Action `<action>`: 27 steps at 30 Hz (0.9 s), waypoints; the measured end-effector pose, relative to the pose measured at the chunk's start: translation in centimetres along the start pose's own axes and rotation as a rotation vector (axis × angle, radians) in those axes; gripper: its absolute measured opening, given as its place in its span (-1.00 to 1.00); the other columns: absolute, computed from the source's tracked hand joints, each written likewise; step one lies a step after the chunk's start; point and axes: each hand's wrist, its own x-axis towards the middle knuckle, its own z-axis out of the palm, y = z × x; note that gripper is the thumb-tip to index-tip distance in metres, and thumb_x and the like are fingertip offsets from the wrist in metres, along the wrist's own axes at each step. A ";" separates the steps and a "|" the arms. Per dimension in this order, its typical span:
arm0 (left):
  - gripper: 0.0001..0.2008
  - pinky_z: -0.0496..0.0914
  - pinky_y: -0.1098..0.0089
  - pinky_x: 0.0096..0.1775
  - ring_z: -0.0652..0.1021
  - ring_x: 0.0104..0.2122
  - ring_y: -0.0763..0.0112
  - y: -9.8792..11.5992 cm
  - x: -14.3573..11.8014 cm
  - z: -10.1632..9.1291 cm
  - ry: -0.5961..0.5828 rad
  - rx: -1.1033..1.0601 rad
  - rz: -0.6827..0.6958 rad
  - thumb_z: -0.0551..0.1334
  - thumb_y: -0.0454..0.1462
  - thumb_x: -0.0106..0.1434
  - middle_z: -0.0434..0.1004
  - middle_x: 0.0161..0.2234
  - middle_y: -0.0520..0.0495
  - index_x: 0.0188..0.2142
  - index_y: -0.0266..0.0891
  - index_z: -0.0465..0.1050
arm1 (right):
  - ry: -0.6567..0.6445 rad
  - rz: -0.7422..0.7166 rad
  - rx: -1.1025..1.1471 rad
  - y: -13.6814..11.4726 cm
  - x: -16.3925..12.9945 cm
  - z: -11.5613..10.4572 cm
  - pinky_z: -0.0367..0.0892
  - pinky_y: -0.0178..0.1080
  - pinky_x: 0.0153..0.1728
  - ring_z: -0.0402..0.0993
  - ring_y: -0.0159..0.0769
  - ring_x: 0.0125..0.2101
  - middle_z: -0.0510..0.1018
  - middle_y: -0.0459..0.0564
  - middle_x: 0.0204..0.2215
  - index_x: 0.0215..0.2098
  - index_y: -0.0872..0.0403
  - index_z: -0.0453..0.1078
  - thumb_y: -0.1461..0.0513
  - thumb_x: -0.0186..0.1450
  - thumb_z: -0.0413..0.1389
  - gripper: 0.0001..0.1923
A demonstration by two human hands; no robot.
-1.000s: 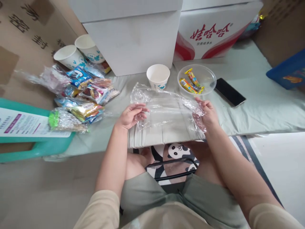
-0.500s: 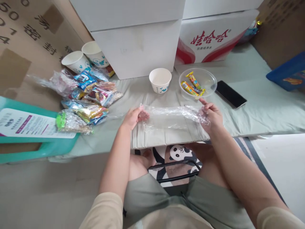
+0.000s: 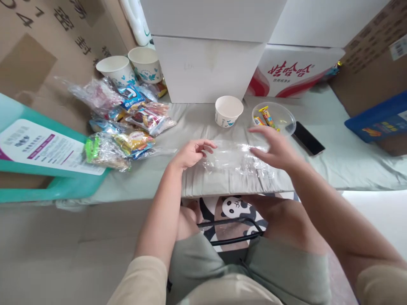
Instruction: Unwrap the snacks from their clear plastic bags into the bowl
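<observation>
Pale cloth (image 3: 356, 167), left grip (image 3: 190, 155) loosely curled, right grip (image 3: 277, 149) splayed, clear plastic (image 3: 227, 159) between.

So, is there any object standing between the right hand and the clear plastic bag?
Nothing visible stands between them: the right hand is over the right part of the clear plastic bag. The paper cup and clear bowl stand beyond the bag.

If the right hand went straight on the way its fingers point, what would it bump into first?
Most likely the white paper cup, roughly in line ahead of the right hand. Depth is unclear, so the hand might pass beside or above it.
</observation>
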 end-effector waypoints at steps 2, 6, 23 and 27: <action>-0.59 0.40 0.42 -0.30 0.59 -0.27 0.40 0.4 -0.1 -0.3 0.015 -0.008 0.023 0.12 -0.47 -0.15 0.67 -0.18 -0.13 -0.30 -0.27 0.60 | -0.378 -0.053 0.027 -1.1 4.0 1.2 0.40 -0.01 0.05 0.52 -0.02 0.03 0.60 0.10 -0.01 0.01 0.02 0.45 0.14 0.13 0.27 -0.53; -0.57 0.44 0.37 -0.23 0.59 -0.34 0.43 0.9 -0.4 -0.7 0.050 -0.164 0.056 0.25 -0.45 -0.09 0.69 -0.24 -0.07 -0.16 -0.23 0.59 | -0.831 0.108 -0.017 -1.9 8.2 2.2 0.35 -0.22 -0.30 0.50 -0.27 -0.40 0.55 -0.08 -0.46 -0.38 0.05 0.42 0.20 0.12 0.27 -0.85; -0.74 0.16 0.54 -0.59 0.42 -0.62 0.60 -0.3 2.5 9.9 0.101 -0.247 -0.296 0.42 -0.28 0.02 0.57 -0.47 0.03 -0.33 -0.25 0.42 | 0.134 0.807 0.946 0.6 -4.3 5.6 0.10 -0.34 -0.70 0.17 -0.48 -0.71 0.32 -0.21 -0.70 -0.49 0.01 0.25 -0.09 0.09 0.34 -0.53; -0.80 0.16 0.55 -0.61 0.41 -0.65 0.60 -0.2 3.0 9.4 0.232 -0.348 -0.272 0.36 -0.23 0.03 0.52 -0.55 0.07 -0.37 -0.24 0.40 | 0.239 0.760 0.944 1.8 -4.7 4.8 0.06 -0.33 -0.70 0.14 -0.47 -0.74 0.32 -0.24 -0.70 -0.42 -0.01 0.24 -0.11 0.13 0.31 -0.55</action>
